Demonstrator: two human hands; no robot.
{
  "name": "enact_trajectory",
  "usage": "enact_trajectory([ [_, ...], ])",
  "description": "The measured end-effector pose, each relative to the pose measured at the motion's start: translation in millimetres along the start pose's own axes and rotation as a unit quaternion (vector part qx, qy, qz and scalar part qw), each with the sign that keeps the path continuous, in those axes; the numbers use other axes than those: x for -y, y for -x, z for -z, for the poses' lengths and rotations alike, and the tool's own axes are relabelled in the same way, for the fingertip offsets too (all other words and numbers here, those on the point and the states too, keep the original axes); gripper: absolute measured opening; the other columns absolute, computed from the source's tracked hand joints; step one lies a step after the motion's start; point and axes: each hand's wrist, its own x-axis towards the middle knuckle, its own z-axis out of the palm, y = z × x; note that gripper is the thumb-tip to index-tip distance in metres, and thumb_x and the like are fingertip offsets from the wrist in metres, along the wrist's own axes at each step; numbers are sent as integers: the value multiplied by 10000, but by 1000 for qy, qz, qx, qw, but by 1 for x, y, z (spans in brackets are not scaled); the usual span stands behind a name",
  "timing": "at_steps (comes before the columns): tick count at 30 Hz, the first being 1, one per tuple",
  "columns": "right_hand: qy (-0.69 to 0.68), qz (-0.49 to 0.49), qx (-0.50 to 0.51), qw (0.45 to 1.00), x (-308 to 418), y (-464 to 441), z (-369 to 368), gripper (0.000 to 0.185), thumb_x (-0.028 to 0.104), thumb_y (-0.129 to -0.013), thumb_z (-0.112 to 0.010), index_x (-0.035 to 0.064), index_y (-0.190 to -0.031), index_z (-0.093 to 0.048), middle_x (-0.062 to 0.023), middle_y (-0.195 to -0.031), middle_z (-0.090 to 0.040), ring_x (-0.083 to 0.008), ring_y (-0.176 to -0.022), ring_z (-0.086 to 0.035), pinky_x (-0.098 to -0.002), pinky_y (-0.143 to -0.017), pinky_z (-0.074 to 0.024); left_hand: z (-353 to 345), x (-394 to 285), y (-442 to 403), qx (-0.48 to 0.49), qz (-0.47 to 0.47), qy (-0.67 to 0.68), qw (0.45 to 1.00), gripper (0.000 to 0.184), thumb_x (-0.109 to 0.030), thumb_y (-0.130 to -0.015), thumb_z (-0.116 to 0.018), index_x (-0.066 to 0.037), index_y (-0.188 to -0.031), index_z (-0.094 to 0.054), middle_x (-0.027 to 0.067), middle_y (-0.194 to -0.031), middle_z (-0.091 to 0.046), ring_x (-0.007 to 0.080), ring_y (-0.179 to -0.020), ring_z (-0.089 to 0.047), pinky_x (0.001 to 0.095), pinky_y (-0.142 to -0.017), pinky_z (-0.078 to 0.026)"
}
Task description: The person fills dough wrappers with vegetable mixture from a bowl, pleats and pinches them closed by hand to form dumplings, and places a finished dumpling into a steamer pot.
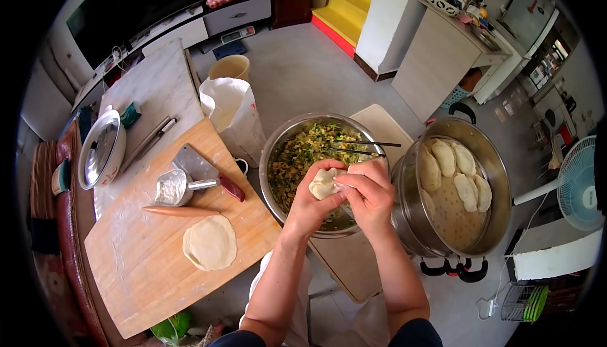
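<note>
Over a steel bowl [265,189] of chopped green and yellow filling [303,151], a stuffed dough dumpling [324,184] sits in my left hand [306,211], whose fingers curl round it. My right hand [370,195] pinches the dumpling's edge, and folds show in the dough. Dark chopsticks [367,143] lie across the bowl just beyond my hands. To the right, a steamer pot [499,189] holds several shaped dumplings [445,158]. A flat round wrapper [210,242] lies on the wooden board [145,277] at left.
On the board are a rolling pin [181,211], a cleaver [196,162] and a floury metal scoop [172,187]. Behind it stands an open white sack [235,119]. A lidded basin [104,148] is on the far-left table. A fan [580,182] stands at right.
</note>
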Motion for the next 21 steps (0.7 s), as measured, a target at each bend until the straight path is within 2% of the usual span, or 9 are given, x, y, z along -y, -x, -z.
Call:
enact_trajectory([
  [4,11,5,11,1000,2,-3,1,313,-67,-615,-779,49,-905,-747,-46,-879,-621,-241,-828,-564,-337,-718,-478,2,1,0,2,1,17,1000,513,27,-795,-699,-59,-1270,-526,21,-1104,-595,106,-1007,-569,259,-864,-481],
  [7,-8,-39,-4,999,14,-8,4,301,-62,-616,-780,53,-893,-752,-41,-873,-625,-239,-837,-555,-334,-717,-478,3,0,-1,10,-4,6,1000,510,26,-791,-690,-56,-1266,-524,19,-1094,-593,105,-1006,-564,258,-862,-476],
  [10,8,41,28,999,2,-3,0,337,-48,-611,-792,47,-933,-755,-47,-921,-626,-235,-870,-549,-332,-722,-479,-1,-8,1,15,8,-51,999,507,27,-790,-685,-53,-1263,-521,19,-1087,-590,104,-1003,-561,256,-859,-471],
  [13,13,41,28,999,-3,0,0,397,-60,-619,-787,72,-992,-750,-34,-985,-616,-229,-875,-536,-336,-716,-481,-2,-14,2,15,28,-81,996,512,32,-785,-701,-47,-1258,-522,28,-1102,-601,111,-1015,-576,266,-873,-485],
  [17,-25,-31,66,997,17,-11,8,427,-50,-599,-803,78,-1003,-753,-27,-991,-615,-227,-904,-534,-341,-729,-477,4,-9,1,18,18,-103,994,509,35,-791,-699,-47,-1262,-523,34,-1114,-611,124,-1033,-581,281,-900,-484],
  [21,-15,20,84,996,19,-18,8,404,-47,-608,-795,86,-988,-761,-17,-958,-626,-225,-877,-534,-334,-727,-479,-3,-18,3,11,-10,-232,973,489,31,-792,-691,-38,-1251,-536,51,-1107,-620,145,-1045,-580,296,-911,-475],
])
